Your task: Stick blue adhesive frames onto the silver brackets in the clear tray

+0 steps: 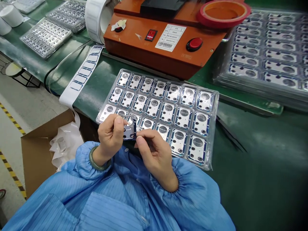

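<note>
Two hands: both work over the near edge of the clear plastic tray [215, 125], and I see them in blue sleeves [89, 163].
Left hand [110, 138]: its fingers are closed narrow, pinching a small metal plate [130, 132] with a dark blue border, held just above the tray.
Right hand [155, 154]: its fingers are narrow too, with the tips at the plate's lower edge. I cannot tell whether they grip it or only touch it.
Risk, drop: from my seat, the pinch looks light, so a slip could send the plate onto the tray or the floor.
Risk, marks: bare fingertips on the shiny metal could leave smudges, and bending the plate could crease it.
Risk, snag: the green bangle [98, 162] on the left wrist could catch the tray rim and jolt the rows of plates.
Around: a strip of blue-outlined labels [84, 69] runs from a white roll [96, 19] beside an orange machine [163, 45]. Stacked trays [264, 54] sit on the green counter [247, 138], with what look like tweezers [231, 134] nearby.
In the way: both hands hide the tray's lower left pockets from me.
</note>
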Demonstrator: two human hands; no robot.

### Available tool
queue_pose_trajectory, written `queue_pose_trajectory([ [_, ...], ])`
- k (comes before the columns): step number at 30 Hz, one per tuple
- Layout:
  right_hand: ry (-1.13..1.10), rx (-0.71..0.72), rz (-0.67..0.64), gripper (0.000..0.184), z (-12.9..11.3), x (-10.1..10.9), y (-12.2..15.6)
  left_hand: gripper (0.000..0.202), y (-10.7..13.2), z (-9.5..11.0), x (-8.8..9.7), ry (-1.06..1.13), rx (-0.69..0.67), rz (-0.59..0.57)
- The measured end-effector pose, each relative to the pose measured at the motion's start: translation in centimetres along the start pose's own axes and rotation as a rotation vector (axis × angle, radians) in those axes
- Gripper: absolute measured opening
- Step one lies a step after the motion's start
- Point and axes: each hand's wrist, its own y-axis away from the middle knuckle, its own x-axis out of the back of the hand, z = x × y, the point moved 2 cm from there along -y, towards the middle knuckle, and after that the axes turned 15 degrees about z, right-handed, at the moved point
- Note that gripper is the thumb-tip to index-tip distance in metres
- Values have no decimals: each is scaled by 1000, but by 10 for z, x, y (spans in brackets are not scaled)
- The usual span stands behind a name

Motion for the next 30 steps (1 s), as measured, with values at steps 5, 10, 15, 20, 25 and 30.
queue_pose_trajectory([
  [5,90,90,68,12,0,1,1,30,0,1,-2,-64,0,-5],
  [10,130,152,121,14,2,1,6,29,0,2,-2,-62,0,-8],
  [15,16,1,230,28,9,3,13,29,1,1,-3,-34,45,1],
  [20,102,-5,85,9,2,1,3,30,2,2,-3,-4,55,0],
  [25,93,-65,-15,17,-5,1,-6,31,2,3,-3,10,102,-13],
  [30,-37,-156,-44,25,-4,3,-5,35,2,7,-3,34,182,-57],
])
